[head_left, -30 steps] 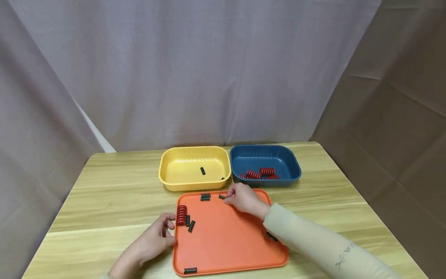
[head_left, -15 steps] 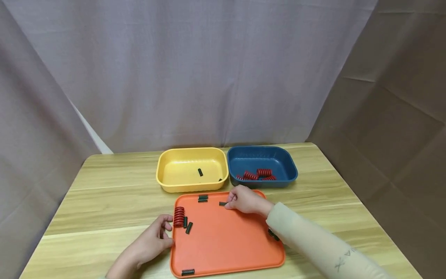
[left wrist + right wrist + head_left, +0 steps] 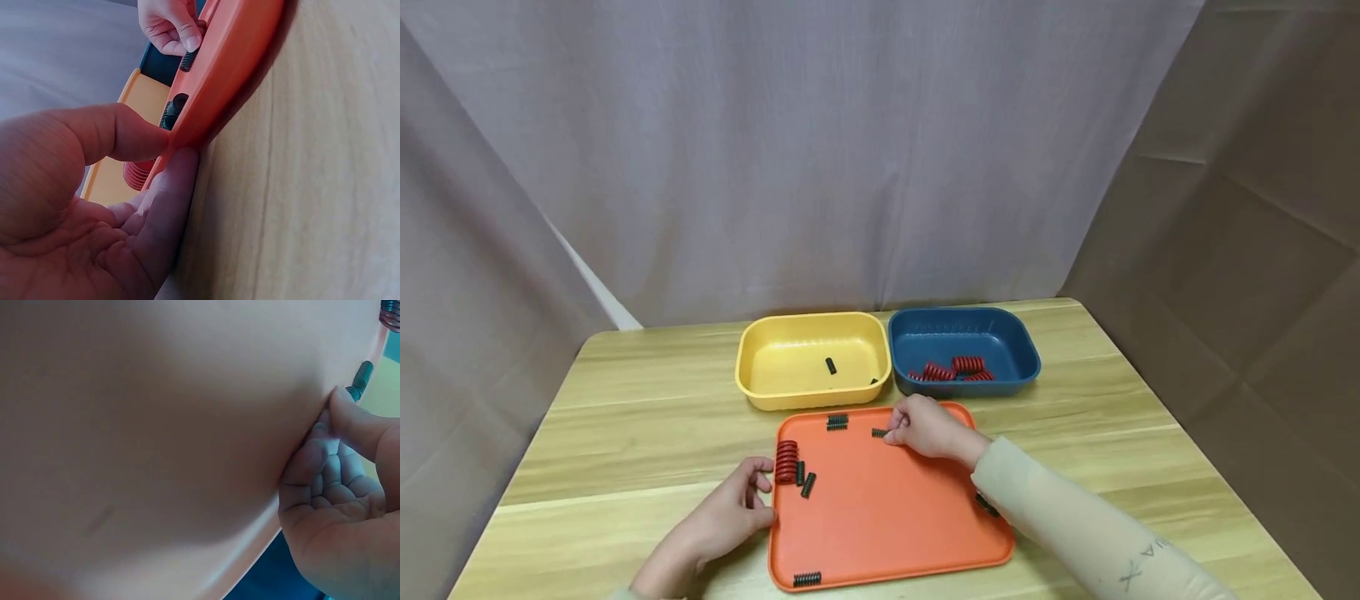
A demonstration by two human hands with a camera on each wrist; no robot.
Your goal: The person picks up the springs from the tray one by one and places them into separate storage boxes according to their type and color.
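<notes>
My right hand (image 3: 928,427) pinches a small dark coil spring (image 3: 879,433) between thumb and fingertips, over the far part of the orange tray (image 3: 887,508). In the right wrist view, the end of that spring (image 3: 360,380) sticks out past the thumb. At the tray's left rim my left hand (image 3: 733,512) grips the edge, its thumb and fingers (image 3: 165,206) on either side. Just inside that rim lie a thick red spring (image 3: 786,462) and two small dark springs (image 3: 808,485). A dark pair (image 3: 837,422) lies along the far rim.
Behind the tray stand a yellow bin (image 3: 812,400) with a few dark springs and a blue bin (image 3: 970,387) holding several red springs. More dark springs lie at the tray's near left corner (image 3: 807,578) and partly under the right sleeve (image 3: 1060,508).
My right hand has drawn the dark spring slightly away from the tray's far rim, toward me. The left hand stays at the left rim. The head view has shifted a little.
</notes>
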